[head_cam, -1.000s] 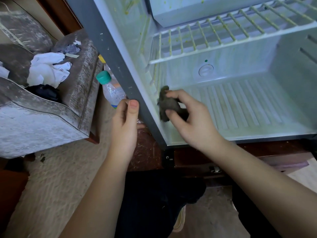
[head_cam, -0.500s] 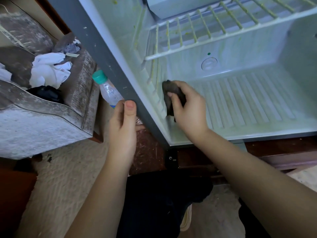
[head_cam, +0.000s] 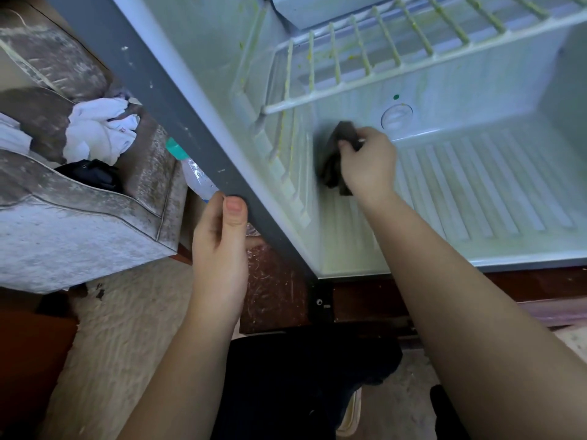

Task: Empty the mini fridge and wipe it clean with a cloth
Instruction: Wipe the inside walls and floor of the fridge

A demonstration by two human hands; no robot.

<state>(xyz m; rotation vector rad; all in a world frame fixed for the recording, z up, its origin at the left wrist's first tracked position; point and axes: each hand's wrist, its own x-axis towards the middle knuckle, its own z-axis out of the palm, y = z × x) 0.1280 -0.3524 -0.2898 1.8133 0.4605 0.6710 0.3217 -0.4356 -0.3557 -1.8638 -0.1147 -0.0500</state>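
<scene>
- The right hand (head_cam: 370,163) has carried the cloth (head_cam: 336,160) deeper into the mini fridge (head_cam: 165,90). A second ago it worked low on the left inner wall near the front opening. Now it is at the rear corner, where that wall meets the back panel, just left of the round dial (head_cam: 396,116).
- The fingers of this hand are curled round the dark, bunched cloth, pinching it against the palm. The cloth appears pressed to the wall rather than held off it, though the contact itself is hidden behind the wad.
- The left hand (head_cam: 222,249) has not shifted. It grips the fridge's grey front edge, thumb flat on the face and fingers wrapped behind, probably to steady the cabinet.
- The cavity holds no food, so the emptying part looks finished. A bottle (head_cam: 198,179) with a teal cap stands outside, behind the grey edge.
- Wiping is under way but far from complete, as I judge it. Yellow-green streaks show on the left wall's ridges (head_cam: 286,160), the wire shelf (head_cam: 381,58) and faintly on the ribbed floor (head_cam: 476,192).
- The front-to-back travel suggests the left wall is being covered in passes. The ridges will likely need the cloth pushed into each groove.
</scene>
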